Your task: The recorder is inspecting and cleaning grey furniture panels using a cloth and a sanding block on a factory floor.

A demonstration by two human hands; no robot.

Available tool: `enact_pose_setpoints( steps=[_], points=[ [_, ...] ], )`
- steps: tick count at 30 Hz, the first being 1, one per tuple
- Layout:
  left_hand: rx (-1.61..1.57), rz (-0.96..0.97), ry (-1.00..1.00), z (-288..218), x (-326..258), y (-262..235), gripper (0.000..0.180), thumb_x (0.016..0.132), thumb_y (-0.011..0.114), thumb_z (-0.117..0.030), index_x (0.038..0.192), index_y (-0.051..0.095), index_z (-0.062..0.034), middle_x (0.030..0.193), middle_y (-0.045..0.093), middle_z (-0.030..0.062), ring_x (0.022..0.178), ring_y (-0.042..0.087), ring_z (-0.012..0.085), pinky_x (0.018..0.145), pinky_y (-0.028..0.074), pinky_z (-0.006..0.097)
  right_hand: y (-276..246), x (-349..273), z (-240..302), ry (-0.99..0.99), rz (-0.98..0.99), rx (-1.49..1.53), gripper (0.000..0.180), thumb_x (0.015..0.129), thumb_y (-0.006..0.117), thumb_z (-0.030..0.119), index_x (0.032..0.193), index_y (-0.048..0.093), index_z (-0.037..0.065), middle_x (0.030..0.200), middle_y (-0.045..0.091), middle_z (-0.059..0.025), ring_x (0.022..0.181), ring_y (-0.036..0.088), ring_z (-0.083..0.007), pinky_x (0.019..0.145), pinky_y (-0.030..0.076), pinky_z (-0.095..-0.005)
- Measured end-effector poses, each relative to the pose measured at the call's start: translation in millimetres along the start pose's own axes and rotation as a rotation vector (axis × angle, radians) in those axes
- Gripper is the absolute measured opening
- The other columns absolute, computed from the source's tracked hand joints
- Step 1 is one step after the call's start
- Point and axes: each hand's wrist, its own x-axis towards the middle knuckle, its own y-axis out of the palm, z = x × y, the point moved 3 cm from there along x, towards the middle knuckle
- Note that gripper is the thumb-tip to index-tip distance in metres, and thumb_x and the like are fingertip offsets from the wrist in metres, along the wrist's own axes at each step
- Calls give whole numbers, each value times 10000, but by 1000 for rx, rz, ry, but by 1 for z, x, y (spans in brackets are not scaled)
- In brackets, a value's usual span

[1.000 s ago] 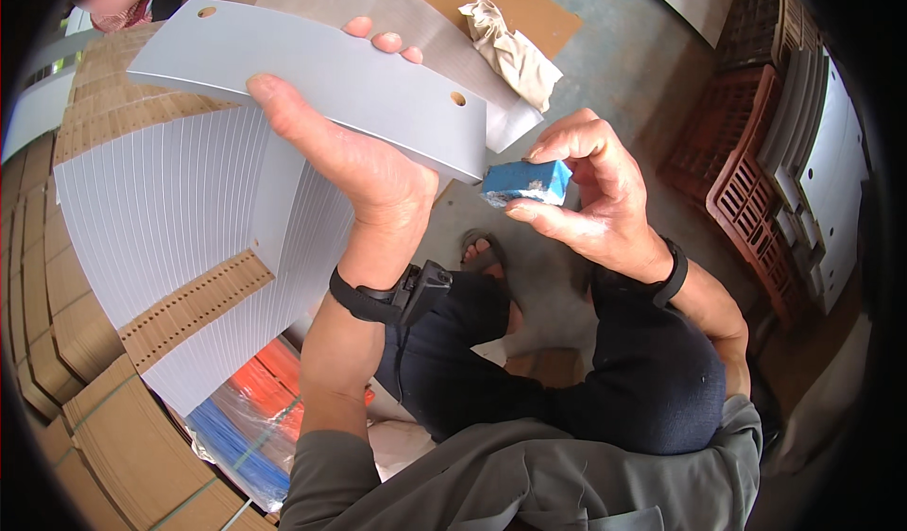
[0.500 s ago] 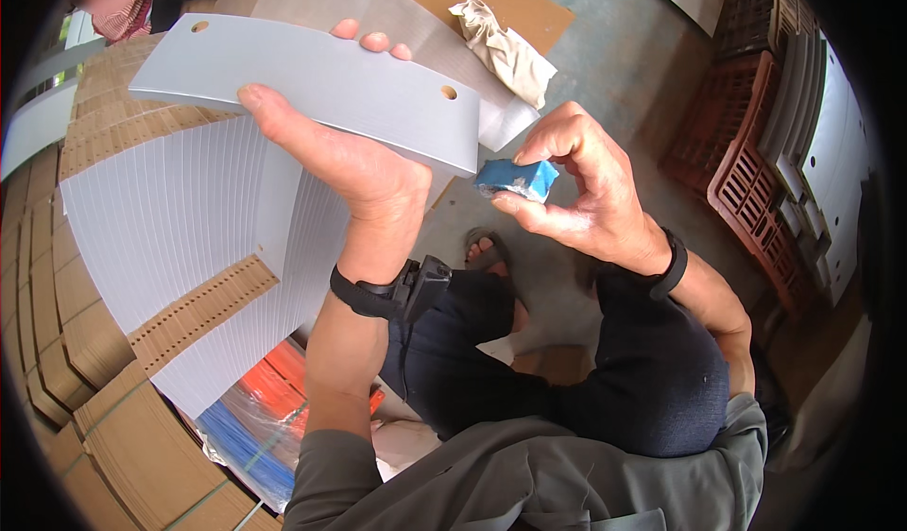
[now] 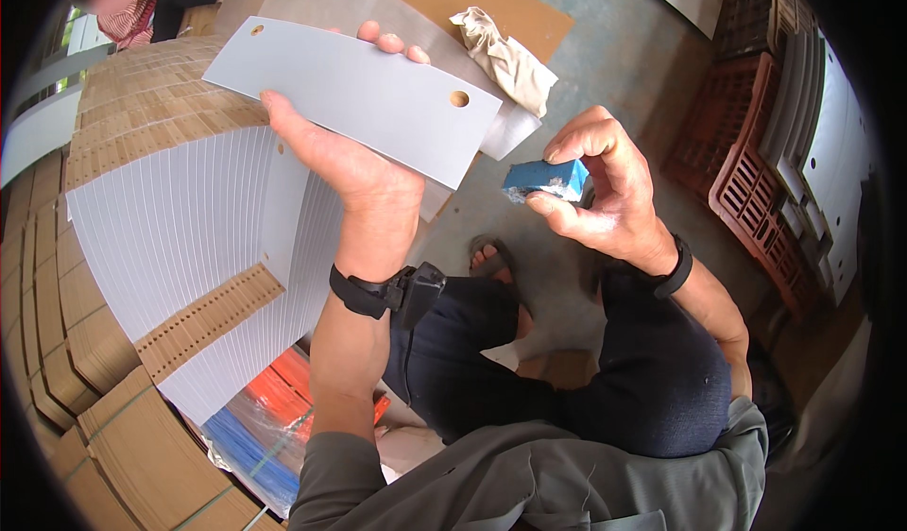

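Hands first, seen from the head camera: the left hand (image 3: 354,167) is closed on a grey panel (image 3: 364,96) with two punched holes, thumb along its lower edge and fingertips curled over the top, tilting the face up, I'd guess for inspection. Just right of the panel, the right hand (image 3: 605,196) pinches a small blue block (image 3: 545,178), held clear of it. Left of the panel lies a fanned stack of grey panels (image 3: 170,238); above and to its right, a crumpled cloth (image 3: 510,59) on the floor. The block's material is hard to make out.
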Motion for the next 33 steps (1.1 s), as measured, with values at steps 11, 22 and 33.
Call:
enact_pose_setpoints(
  steps=[11, 22, 33],
  points=[
    [60, -115, -160, 3, -2, -6, 707, 1014, 276, -625, 1292, 522, -24, 1236, 585, 197, 1017, 581, 302, 922, 493, 472, -47, 59, -143, 426, -260, -30, 291, 941, 748, 195, 1147, 667, 6, 987, 652, -39, 883, 611, -110, 782, 504, -284],
    [-6, -61, -291, 8, -12, -11, 793, 975, 319, -726, 1414, 483, -87, 1266, 611, 200, 1025, 635, 304, 876, 551, 464, -85, 181, -319, 391, -226, -345, 330, 929, 742, 230, 1199, 708, 43, 955, 735, -69, 847, 657, -150, 802, 536, -307],
    [188, -144, -94, 1, -27, -18, 691, 1000, 560, -567, 1405, 480, -13, 1382, 571, 135, 1248, 573, 210, 1056, 498, 382, -36, 119, -159, 579, 113, 270, 615, 993, 643, 475, 1387, 568, 9, 1321, 640, -103, 1128, 629, -165, 997, 498, -324]
  ],
)
